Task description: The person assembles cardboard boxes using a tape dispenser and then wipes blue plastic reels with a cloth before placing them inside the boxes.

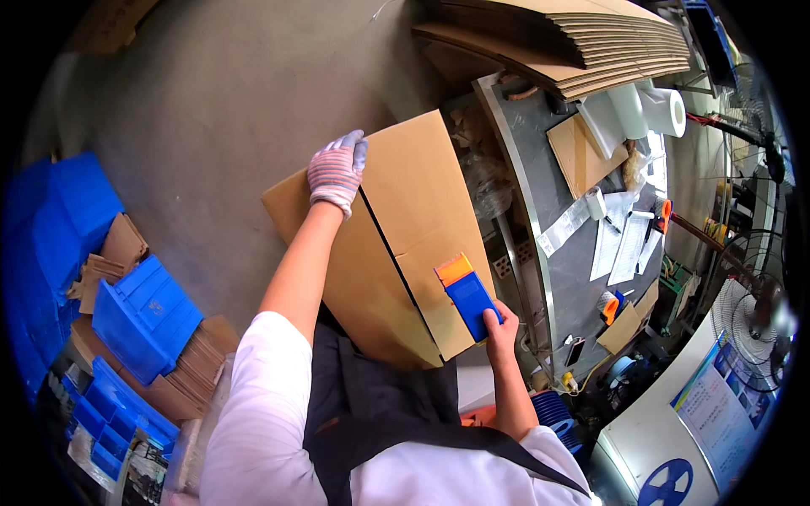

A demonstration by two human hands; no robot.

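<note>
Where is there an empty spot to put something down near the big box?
The grey floor beyond the cardboard box, past the gloved left hand, is bare. The metal table is crowded with papers and rolls. The right hand holds a blue tape dispenser on the box. Blue bins fill the left.

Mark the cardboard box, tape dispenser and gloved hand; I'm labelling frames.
cardboard box (422, 177), head view, right top flap.
tape dispenser (469, 297), head view, blue body.
left hand (336, 171), head view, back of striped glove.

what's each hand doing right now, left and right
Left hand: gloved, pressed flat and open on the far end of the cardboard box.
Right hand: bare, closed around the blue tape dispenser on the box.
</note>
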